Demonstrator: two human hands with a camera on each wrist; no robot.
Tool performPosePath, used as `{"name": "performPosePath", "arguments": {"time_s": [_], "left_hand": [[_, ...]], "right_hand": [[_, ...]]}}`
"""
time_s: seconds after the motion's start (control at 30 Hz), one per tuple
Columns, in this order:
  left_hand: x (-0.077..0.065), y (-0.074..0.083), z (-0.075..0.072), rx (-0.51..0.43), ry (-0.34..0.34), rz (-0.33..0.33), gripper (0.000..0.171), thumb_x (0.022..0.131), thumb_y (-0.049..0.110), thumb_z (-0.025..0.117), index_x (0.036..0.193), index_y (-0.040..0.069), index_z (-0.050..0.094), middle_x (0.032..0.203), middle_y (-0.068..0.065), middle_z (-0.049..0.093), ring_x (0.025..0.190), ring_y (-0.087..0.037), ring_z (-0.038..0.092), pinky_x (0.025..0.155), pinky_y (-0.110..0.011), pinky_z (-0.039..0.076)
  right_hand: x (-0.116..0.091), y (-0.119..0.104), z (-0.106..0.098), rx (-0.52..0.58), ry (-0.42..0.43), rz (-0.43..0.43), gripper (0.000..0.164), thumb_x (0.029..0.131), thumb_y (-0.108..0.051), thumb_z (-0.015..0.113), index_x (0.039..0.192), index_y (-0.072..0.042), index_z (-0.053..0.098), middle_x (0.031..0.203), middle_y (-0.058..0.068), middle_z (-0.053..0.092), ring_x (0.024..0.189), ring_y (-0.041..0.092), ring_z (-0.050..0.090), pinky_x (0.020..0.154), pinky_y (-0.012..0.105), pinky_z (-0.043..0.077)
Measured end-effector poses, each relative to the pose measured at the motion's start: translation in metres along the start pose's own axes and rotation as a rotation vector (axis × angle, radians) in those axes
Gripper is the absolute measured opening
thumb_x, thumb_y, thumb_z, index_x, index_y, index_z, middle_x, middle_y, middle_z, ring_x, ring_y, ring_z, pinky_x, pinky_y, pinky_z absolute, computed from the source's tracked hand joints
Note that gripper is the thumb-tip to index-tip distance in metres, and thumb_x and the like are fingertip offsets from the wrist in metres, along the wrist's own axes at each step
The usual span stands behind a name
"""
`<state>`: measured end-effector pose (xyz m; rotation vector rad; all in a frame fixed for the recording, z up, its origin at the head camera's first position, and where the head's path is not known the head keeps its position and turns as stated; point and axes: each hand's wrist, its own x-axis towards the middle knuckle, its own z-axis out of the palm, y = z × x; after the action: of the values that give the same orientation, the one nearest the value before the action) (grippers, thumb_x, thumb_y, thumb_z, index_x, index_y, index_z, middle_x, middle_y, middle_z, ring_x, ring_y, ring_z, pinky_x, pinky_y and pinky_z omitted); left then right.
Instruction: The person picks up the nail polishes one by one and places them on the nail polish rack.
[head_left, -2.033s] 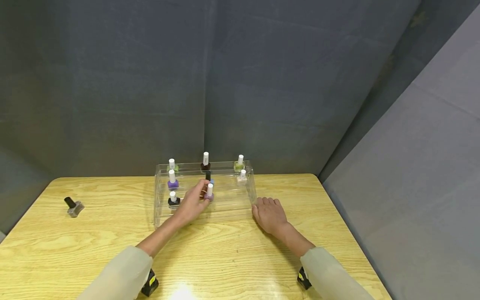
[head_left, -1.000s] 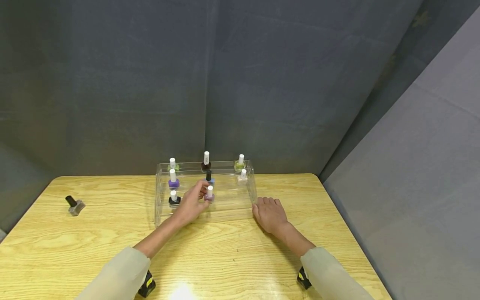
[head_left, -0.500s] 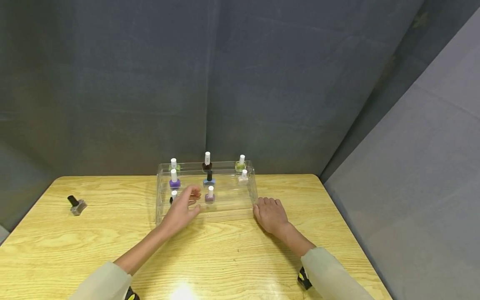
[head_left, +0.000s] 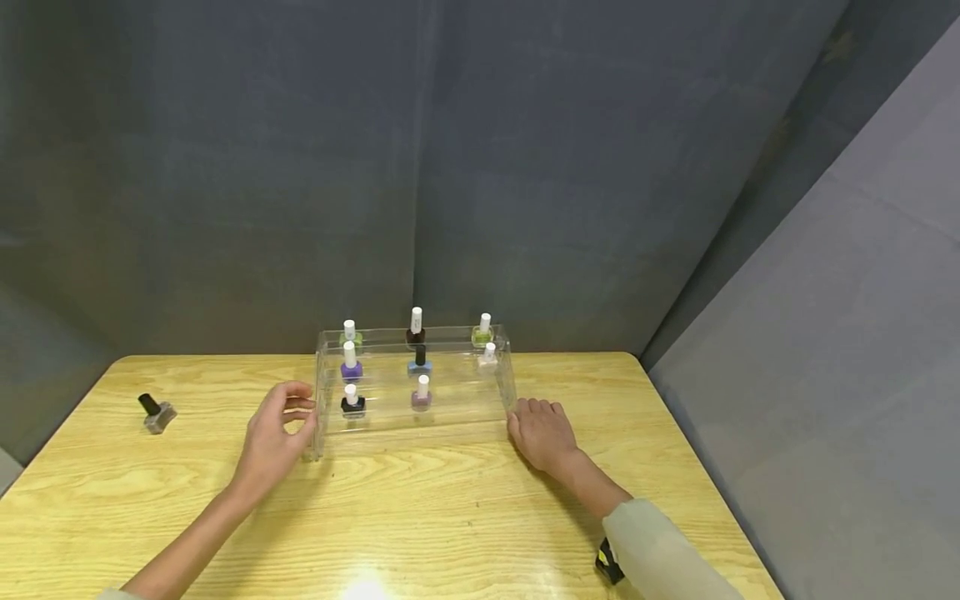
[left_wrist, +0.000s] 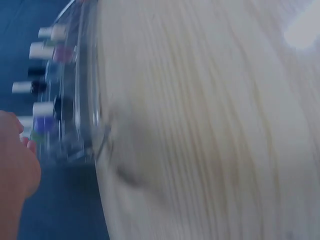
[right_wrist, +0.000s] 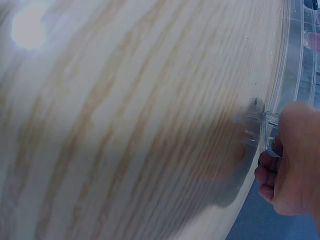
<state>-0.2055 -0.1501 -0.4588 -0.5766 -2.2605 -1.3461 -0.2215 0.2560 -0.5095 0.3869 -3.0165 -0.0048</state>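
Note:
A clear stepped nail polish rack (head_left: 450, 433) stands at the back of the table, with several bottles upright on its tiers. My left hand (head_left: 273, 433) hovers just left of the rack, fingers loosely bent and apart from the thumb, holding nothing. On the front tier stand a mauve nail polish bottle (head_left: 422, 396) and a black one (head_left: 352, 404), both white-capped. My right hand (head_left: 542, 433) rests by the rack's front right corner, thumb side against it; the right wrist view shows its fingertips bent. A greyish nail polish bottle (head_left: 159, 417) with a black cap lies tilted at the far left.
Higher on the rack are a purple bottle (head_left: 351, 368), a blue bottle (head_left: 420, 365), a whitish bottle (head_left: 487, 360) and several more along the top. A dark curtain (head_left: 225, 208) hangs behind the table (head_left: 420, 517); a grey panel (head_left: 825, 350) closes the right side.
My left hand has let go of the mauve bottle, which now stands on the front tier, and has moved left past the rack's side. My right hand has stayed in place.

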Motion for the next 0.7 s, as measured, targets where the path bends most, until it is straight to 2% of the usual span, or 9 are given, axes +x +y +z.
{"name": "performPosePath", "arguments": {"time_s": [0.13,0.3,0.53,0.7], "left_hand": [[-0.002,-0.011,-0.026,0.050,0.089,-0.056,0.041,0.080,-0.008,0.062,0.117,-0.006,0.044,0.108,-0.012,0.051,0.095,-0.025,0.053,0.078,-0.013,0.043],[-0.007,-0.034,-0.052,0.132,0.127,-0.146,0.044,0.083,-0.001,0.062,0.122,-0.004,0.041,0.112,-0.014,0.051,0.099,-0.027,0.049,0.083,-0.010,0.038],[-0.013,-0.055,-0.090,0.242,0.161,-0.167,0.044,0.084,0.003,0.062,0.123,-0.004,0.043,0.115,-0.015,0.052,0.103,-0.031,0.046,0.085,-0.006,0.031],[-0.014,-0.067,-0.111,0.290,0.198,-0.228,0.047,0.085,0.008,0.062,0.126,-0.002,0.042,0.119,-0.016,0.047,0.108,-0.022,0.043,0.084,-0.004,0.028]], "right_hand": [[0.000,-0.001,0.000,0.005,0.001,-0.001,0.032,0.099,-0.034,0.025,0.080,-0.014,0.040,0.071,-0.001,0.037,0.070,0.020,0.040,0.071,0.038,0.032],[0.000,0.000,0.001,0.002,-0.012,0.009,0.032,0.099,-0.035,0.024,0.081,-0.014,0.040,0.072,-0.001,0.038,0.072,0.021,0.041,0.072,0.038,0.032],[0.000,0.000,0.001,0.001,-0.015,0.007,0.032,0.099,-0.035,0.025,0.081,-0.014,0.041,0.072,-0.001,0.038,0.070,0.020,0.039,0.070,0.037,0.031],[0.000,0.001,0.001,-0.007,-0.009,0.014,0.032,0.099,-0.036,0.026,0.081,-0.014,0.041,0.072,-0.001,0.039,0.071,0.021,0.041,0.070,0.037,0.032]]}}
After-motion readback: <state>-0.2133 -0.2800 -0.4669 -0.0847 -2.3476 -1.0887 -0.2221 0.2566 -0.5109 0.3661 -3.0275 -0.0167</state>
